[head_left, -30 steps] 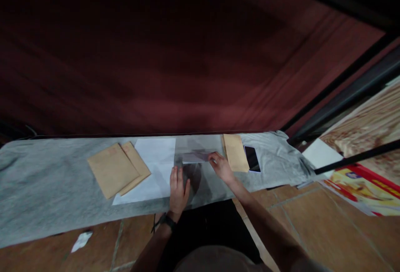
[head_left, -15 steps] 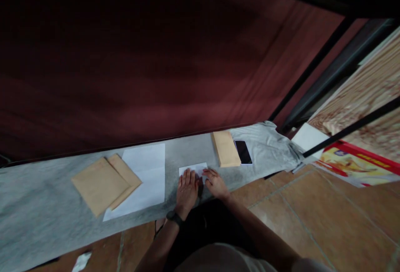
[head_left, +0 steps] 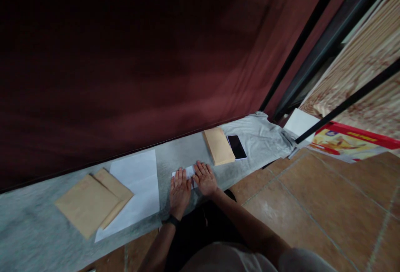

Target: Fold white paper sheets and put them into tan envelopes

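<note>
A small white piece of paper (head_left: 189,172), which looks folded, lies on the grey cloth in front of me. My left hand (head_left: 180,190) rests flat on its left part, fingers stretched out. On its right part lies my right hand (head_left: 204,178), also flat with the fingers extended. Both palms cover much of the paper, so its full outline is hidden. Just right of my right hand is a stack of brown envelopes (head_left: 219,147). A larger white sheet (head_left: 143,184) lies left of my left hand, partly under more brown envelopes (head_left: 87,205).
A dark phone (head_left: 237,147) lies beside the right stack. Grey cloth (head_left: 31,222) covers the long narrow surface, bordered behind by a dark red panel (head_left: 156,97). Black metal bars (head_left: 296,51) and a red and yellow printed box (head_left: 346,140) stand at the right, above a tiled floor (head_left: 296,205).
My right hand has gone from bent fingers at the paper's right edge to lying flat on it. My left hand stays pressed on the paper. The camera view has turned slightly.
</note>
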Motion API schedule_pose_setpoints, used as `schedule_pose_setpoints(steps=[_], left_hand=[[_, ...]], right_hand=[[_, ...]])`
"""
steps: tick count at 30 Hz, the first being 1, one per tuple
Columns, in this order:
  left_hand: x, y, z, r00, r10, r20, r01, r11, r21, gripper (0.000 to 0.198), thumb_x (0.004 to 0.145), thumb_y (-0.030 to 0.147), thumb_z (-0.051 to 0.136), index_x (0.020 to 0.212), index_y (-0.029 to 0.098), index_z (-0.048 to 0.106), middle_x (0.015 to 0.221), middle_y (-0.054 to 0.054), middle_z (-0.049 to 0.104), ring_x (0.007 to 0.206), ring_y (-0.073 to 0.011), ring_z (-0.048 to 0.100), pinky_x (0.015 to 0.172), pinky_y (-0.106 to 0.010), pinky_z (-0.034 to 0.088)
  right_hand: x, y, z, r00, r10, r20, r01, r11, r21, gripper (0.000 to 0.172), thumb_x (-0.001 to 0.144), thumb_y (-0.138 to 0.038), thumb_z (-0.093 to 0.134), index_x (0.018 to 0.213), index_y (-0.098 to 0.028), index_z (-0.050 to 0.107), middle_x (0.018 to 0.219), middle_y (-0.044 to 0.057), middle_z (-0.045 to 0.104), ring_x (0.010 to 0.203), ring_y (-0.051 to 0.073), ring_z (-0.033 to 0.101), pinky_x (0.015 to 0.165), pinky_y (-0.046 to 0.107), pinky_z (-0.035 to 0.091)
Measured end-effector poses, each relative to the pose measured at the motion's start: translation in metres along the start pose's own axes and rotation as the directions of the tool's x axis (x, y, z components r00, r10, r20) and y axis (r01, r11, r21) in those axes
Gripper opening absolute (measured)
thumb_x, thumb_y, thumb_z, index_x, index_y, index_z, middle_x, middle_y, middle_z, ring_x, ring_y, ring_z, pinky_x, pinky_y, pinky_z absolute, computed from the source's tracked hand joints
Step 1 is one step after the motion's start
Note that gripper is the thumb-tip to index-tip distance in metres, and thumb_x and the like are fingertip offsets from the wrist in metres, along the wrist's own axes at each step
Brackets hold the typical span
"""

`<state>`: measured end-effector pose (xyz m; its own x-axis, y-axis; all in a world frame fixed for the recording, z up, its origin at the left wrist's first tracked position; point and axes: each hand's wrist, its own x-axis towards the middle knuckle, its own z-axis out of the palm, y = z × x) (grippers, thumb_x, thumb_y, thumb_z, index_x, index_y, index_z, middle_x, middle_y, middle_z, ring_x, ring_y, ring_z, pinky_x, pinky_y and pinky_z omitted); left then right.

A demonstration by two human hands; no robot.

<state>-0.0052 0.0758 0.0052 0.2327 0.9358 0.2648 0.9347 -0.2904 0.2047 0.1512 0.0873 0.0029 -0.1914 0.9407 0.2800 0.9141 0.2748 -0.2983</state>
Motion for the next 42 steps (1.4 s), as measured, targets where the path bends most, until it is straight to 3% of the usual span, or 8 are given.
schedule_pose_setpoints(steps=[6,13,16,19,26,31,38,42], left_hand=[[0.002,0.004,-0.006,0.999,-0.008,0.048,0.005,0.999,0.054,0.058,0.096,0.026,0.032,0.15,0.005,0.036,0.155,-0.02,0.039,0.148,-0.0297,0.029,0.119,-0.053,0.026],[0.01,0.014,-0.004,0.998,-0.03,0.059,0.026,0.997,0.075,0.056,0.097,0.026,0.032,0.148,0.004,0.038,0.156,-0.02,0.037,0.15,-0.0302,0.025,0.12,-0.054,0.022],[0.028,0.028,0.004,0.988,0.093,0.122,-0.093,0.996,-0.001,0.053,0.099,0.026,0.03,0.147,0.007,0.043,0.156,-0.016,0.039,0.149,-0.0261,0.027,0.121,-0.048,0.026],[0.046,0.036,0.014,0.945,0.242,0.218,-0.227,0.97,-0.089,0.052,0.101,0.027,0.025,0.147,0.011,0.044,0.154,-0.011,0.044,0.147,-0.0218,0.032,0.12,-0.045,0.03],[0.054,0.03,0.021,0.93,0.27,0.249,-0.252,0.962,-0.105,0.055,0.102,0.032,0.023,0.153,0.014,0.032,0.158,-0.009,0.038,0.148,-0.0193,0.029,0.121,-0.042,0.028],[0.044,0.018,0.012,0.955,0.187,0.229,-0.186,0.982,-0.027,0.057,0.101,0.036,0.026,0.152,0.011,0.035,0.158,-0.012,0.037,0.149,-0.0241,0.027,0.119,-0.046,0.029],[0.001,-0.027,-0.009,0.997,-0.049,0.06,0.044,0.995,0.085,0.063,0.102,0.043,0.021,0.153,0.009,0.033,0.155,-0.017,0.04,0.148,-0.0295,0.029,0.119,-0.051,0.025],[-0.01,-0.03,-0.013,0.995,-0.095,0.035,0.093,0.993,0.072,0.063,0.102,0.043,0.021,0.153,0.008,0.032,0.155,-0.018,0.04,0.148,-0.0287,0.029,0.12,-0.051,0.023]], right_hand=[[-0.014,0.004,-0.007,1.0,-0.02,-0.012,0.02,1.0,0.011,0.054,0.103,-0.041,0.041,0.149,-0.014,0.042,0.152,0.013,0.046,0.141,0.026,0.041,0.121,0.047,0.02],[-0.041,0.009,-0.015,0.998,-0.058,0.011,0.058,0.998,0.006,0.055,0.103,-0.044,0.042,0.151,-0.018,0.039,0.155,0.01,0.041,0.141,0.025,0.04,0.121,0.045,0.019],[-0.04,0.009,-0.014,0.997,-0.07,0.025,0.07,0.998,-0.005,0.054,0.102,-0.042,0.044,0.15,-0.017,0.04,0.153,0.011,0.044,0.141,0.026,0.039,0.122,0.046,0.018],[-0.039,0.009,-0.012,0.996,-0.085,0.03,0.086,0.996,-0.02,0.052,0.101,-0.038,0.047,0.147,-0.016,0.044,0.147,0.012,0.051,0.141,0.027,0.039,0.122,0.047,0.018],[-0.042,0.012,-0.021,0.992,-0.126,0.032,0.125,0.991,0.038,0.049,0.101,-0.04,0.047,0.145,-0.018,0.047,0.144,0.012,0.054,0.14,0.028,0.039,0.12,0.051,0.023],[-0.052,0.018,-0.036,0.986,-0.149,0.078,0.143,0.987,0.07,0.05,0.101,-0.044,0.048,0.147,-0.025,0.044,0.151,0.008,0.047,0.14,0.027,0.039,0.119,0.053,0.022],[-0.057,0.021,-0.039,0.986,-0.138,0.095,0.129,0.987,0.097,0.052,0.101,-0.046,0.048,0.149,-0.027,0.042,0.156,0.007,0.04,0.142,0.027,0.037,0.12,0.052,0.022],[-0.055,0.02,-0.04,0.99,-0.111,0.083,0.101,0.988,0.116,0.046,0.102,-0.043,0.046,0.145,-0.026,0.048,0.154,0.006,0.044,0.142,0.027,0.038,0.12,0.051,0.022]])
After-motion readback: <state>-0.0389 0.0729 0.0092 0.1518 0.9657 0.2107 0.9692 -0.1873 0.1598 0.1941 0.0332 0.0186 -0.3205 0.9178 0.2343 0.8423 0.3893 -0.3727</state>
